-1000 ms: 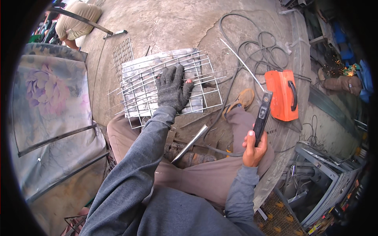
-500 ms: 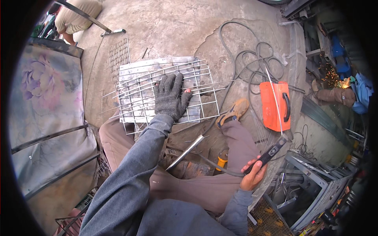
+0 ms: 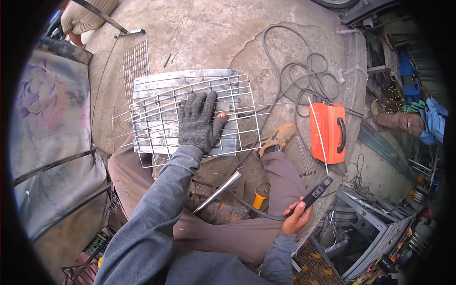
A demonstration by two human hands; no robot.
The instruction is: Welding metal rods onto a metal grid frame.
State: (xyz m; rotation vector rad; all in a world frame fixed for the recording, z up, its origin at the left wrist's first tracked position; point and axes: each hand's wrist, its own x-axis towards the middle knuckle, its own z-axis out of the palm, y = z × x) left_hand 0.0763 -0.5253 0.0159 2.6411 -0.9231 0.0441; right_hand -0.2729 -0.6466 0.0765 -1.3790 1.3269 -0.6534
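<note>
My left hand [image 3: 199, 121], in a dark grey knit glove with bare thumb tip, lies flat with fingers stretched out on a wire grid [image 3: 252, 100]. The grid rests over a scuffed, silvery metal sheet [image 3: 185, 78] in front of my legs. My bare right hand [image 3: 297, 216] is wrapped round a black welding electrode holder [image 3: 313, 191], off to the right. A long, thin welding rod [image 3: 319, 137] sticks up from the holder's far end, its tip apart from the grid. The holder's cable runs left across my leg.
An orange box with a black handle [image 3: 327, 133] stands right of my shoe, near looped cable [image 3: 308, 71]. A yellow tool [image 3: 260, 195] lies between my legs. Metal frames [image 3: 380, 228] are at lower right, a flowered panel [image 3: 52, 142] at left. Another person [image 3: 403, 121] sits at far right.
The view has shifted slightly. My right hand and the rod sit a little lower and farther left. My left hand stays on the grid. The sparks at far right have dimmed.
</note>
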